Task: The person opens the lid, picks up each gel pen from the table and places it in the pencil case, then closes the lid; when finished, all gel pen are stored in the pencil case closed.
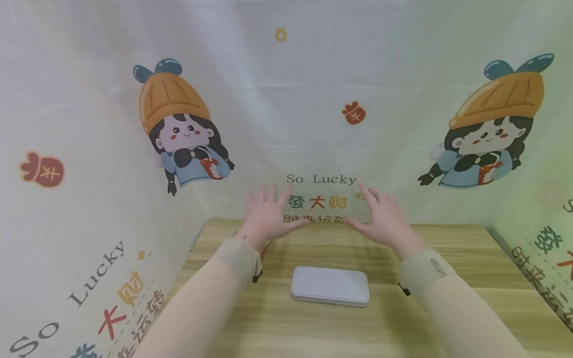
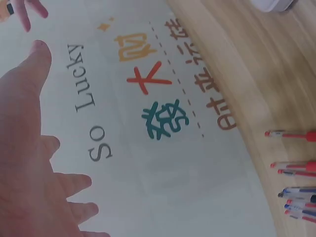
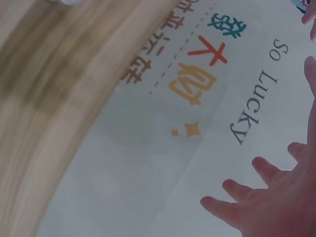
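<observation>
My left hand (image 1: pixel 267 216) is raised above the far part of the table, fingers spread and holding nothing. Across from it my right hand (image 1: pixel 385 219) is held up too, its fingers apart and thumb pointing inward. A flat white case (image 1: pixel 330 285) with rounded corners lies closed on the table, nearer to me than both hands and between the forearms. Several pens (image 2: pixel 296 166), with red and dark parts, lie on the wood in the left wrist view. The left forearm mostly hides them in the head view.
The wood-grain table (image 1: pixel 331 333) meets a pale printed cloth (image 1: pixel 286 119) at its back edge. More of this cloth hangs at the left and right sides, with cartoon figures and lettering on it.
</observation>
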The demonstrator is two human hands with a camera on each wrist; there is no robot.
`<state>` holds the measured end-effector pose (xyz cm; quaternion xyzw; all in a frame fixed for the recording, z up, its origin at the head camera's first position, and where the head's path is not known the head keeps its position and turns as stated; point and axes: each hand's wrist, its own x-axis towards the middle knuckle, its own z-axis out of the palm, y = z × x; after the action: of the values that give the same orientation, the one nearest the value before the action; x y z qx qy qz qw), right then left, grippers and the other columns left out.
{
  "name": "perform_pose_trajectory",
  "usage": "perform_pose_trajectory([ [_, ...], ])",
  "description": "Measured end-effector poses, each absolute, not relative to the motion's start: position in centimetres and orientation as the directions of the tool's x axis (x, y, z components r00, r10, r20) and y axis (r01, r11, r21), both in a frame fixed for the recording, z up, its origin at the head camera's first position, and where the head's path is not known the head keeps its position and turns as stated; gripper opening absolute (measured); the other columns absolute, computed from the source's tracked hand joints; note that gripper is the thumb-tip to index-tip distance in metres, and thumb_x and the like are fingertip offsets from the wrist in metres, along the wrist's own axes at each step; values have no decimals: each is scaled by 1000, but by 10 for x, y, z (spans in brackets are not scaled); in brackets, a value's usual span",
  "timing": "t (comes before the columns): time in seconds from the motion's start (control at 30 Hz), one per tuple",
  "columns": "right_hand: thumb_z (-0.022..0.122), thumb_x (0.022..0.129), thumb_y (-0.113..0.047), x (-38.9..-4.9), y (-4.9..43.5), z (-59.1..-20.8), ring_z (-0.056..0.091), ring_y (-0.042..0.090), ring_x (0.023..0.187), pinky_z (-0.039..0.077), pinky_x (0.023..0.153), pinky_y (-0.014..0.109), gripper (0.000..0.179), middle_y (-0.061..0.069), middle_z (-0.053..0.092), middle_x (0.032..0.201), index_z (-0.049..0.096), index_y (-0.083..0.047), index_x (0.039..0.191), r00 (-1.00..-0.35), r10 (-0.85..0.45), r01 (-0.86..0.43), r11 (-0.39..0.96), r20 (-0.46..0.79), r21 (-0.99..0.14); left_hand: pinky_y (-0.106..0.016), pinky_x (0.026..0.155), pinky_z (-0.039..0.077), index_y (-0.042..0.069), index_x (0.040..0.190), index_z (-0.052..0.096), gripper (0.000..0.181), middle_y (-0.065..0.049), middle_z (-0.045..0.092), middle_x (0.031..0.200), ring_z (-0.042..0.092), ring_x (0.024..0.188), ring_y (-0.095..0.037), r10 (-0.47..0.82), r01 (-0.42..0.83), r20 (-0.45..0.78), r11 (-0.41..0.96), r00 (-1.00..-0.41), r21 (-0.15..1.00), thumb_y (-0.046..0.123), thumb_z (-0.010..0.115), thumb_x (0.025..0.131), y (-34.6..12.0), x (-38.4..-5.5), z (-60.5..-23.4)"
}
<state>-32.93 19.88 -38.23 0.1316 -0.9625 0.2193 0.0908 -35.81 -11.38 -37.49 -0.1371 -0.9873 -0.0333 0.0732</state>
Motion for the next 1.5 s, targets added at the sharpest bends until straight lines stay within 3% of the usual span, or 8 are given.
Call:
perform_pose_trajectory([
  [0.23, 75, 101, -56, -312, 201, -418, 33, 58, 160, 33, 125, 78, 103, 32, 27, 177, 19, -14, 177, -944, -250, -327, 802, 217, -500, -68, 135, 25, 24, 177, 22, 110, -19, 27, 182, 26, 168, -49, 381, 392, 159, 919, -911, 46, 86, 59, 94, -111, -339, -403],
  [0.47, 75, 101, -56, -294, 206, -453, 46, 58, 152, 42, 118, 79, 94, 28, 39, 173, 32, -16, 173, -921, -315, -389, 792, 231, -471, -62, 134, 33, 22, 176, 25, 110, -17, 31, 181, 37, 165, -43, 449, 469, 153, 874, -880, 132, 82, 65, 94, -114, -324, -436],
  [0.6, 79, 98, -54, -285, 208, -468, 49, 56, 151, 44, 118, 77, 90, 26, 43, 171, 41, -16, 170, -912, -356, -410, 757, 205, -509, -62, 132, 36, 21, 176, 27, 109, -16, 39, 178, 42, 162, -41, 469, 491, 146, 846, -871, 209, 78, 69, 93, -116, -315, -455],
  [0.83, 90, 88, -53, -274, 208, -487, 53, 56, 147, 46, 117, 75, 97, 29, 48, 165, 48, -10, 164, -901, -410, -417, 720, 144, -555, -62, 128, 42, 30, 173, 36, 100, -13, 38, 179, 43, 161, -41, 508, 509, 90, 803, -857, 310, 78, 70, 93, -118, -302, -478],
  [1.0, 95, 82, -49, -265, 208, -497, 52, 57, 147, 45, 116, 78, 94, 27, 48, 166, 54, -15, 159, -906, -410, -391, 718, 105, -575, -62, 130, 38, 34, 170, 41, 93, -11, 37, 180, 42, 163, -39, 532, 516, 57, 780, -845, 355, 76, 71, 94, -115, -297, -489],
  [1.2, 98, 80, -45, -260, 212, -511, 47, 56, 152, 40, 119, 80, 95, 23, 49, 167, 54, -14, 159, -911, -402, -362, 683, 88, -634, -60, 131, 38, 35, 166, 49, 83, -12, 40, 178, 42, 162, -37, 578, 557, 42, 760, -815, 334, 73, 72, 95, -111, -295, -505],
  [1.5, 101, 78, -40, -255, 219, -534, 50, 58, 149, 39, 119, 80, 87, 26, 54, 162, 61, -15, 151, -915, -374, -367, 619, 150, -694, -60, 130, 40, 46, 165, 47, 78, -10, 41, 178, 43, 162, -36, 627, 594, 23, 726, -779, 347, 66, 75, 96, -109, -294, -518],
])
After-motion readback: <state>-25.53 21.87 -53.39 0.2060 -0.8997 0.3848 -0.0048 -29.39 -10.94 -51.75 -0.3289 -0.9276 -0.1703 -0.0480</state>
